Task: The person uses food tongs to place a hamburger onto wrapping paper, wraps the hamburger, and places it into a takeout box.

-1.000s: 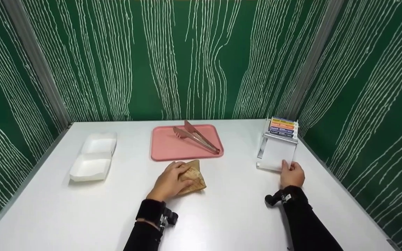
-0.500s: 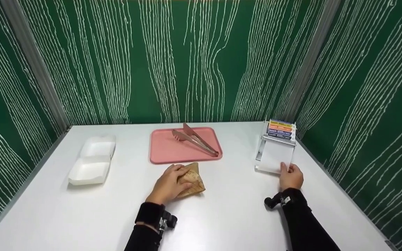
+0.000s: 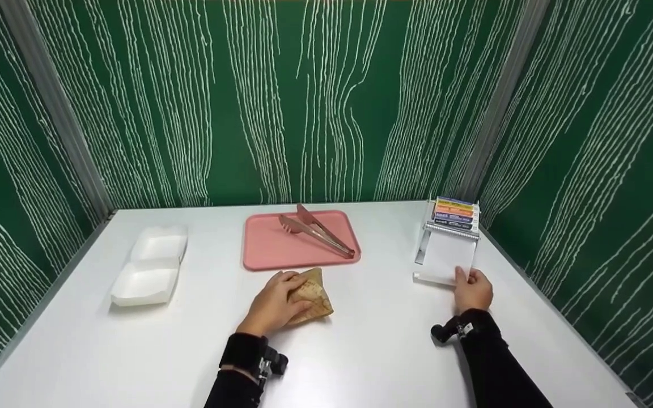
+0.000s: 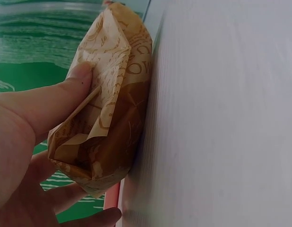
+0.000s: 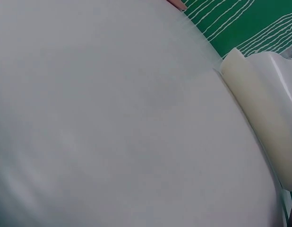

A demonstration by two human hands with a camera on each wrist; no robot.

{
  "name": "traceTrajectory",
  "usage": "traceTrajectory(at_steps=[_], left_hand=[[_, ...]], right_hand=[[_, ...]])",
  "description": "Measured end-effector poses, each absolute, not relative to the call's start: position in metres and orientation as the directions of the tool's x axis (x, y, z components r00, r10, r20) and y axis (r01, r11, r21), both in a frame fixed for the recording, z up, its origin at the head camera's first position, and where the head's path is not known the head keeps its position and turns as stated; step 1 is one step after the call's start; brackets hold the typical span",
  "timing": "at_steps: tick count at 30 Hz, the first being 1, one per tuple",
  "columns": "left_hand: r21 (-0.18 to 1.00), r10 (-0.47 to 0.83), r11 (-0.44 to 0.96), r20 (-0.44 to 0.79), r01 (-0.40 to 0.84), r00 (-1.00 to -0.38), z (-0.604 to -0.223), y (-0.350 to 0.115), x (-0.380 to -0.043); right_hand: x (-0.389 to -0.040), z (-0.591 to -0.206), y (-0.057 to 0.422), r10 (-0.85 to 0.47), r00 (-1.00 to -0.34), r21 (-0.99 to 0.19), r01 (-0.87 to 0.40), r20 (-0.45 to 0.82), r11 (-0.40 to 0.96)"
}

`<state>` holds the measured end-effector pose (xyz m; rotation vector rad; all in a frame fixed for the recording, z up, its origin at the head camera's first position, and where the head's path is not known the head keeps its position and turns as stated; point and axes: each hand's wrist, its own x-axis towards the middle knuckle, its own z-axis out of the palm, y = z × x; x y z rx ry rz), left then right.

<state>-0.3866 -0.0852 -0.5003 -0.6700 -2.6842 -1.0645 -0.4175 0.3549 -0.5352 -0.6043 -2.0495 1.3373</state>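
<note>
One left hand (image 3: 273,305), fingers grasping a paper-wrapped bundle (image 3: 313,297), one right hand (image 3: 474,292), fingers pinching a white sheet (image 3: 447,258)

The left hand (image 3: 274,306) covers the left part of the wrapped packet (image 3: 315,298), whose paper hides its contents, and the head view's bottom edge cuts off both black sleeves (image 3: 233,388). The right hand (image 3: 473,292) hides the lower right corner of the white sheet (image 3: 448,255), while the small lettering on the stacked boxes (image 3: 456,214) is too small to read. In the right wrist view the right edge crops the sheet's curled end, leaving a dark sliver in the lower corner too slight to identify; the left wrist view's left edge crops the left hand.
</note>
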Motion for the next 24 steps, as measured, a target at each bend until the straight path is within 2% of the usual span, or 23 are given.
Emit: traceTrajectory(at_steps=[19, 24], left_hand=[[0.638, 0.330, 0.635, 0.286, 0.436, -0.900, -0.4989, -0.0835, -0.3850], [0.618, 0.343, 0.636, 0.309, 0.461, -0.887, -0.5001, -0.0840, -0.3855]], right_hand=[[-0.4139, -0.5318, 0.3527, 0.669, -0.713, -0.937, 0.051, 0.208, 0.346], [-0.4114, -0.5299, 0.3527, 0.663, -0.704, -0.922, 0.031, 0.253, 0.385]])
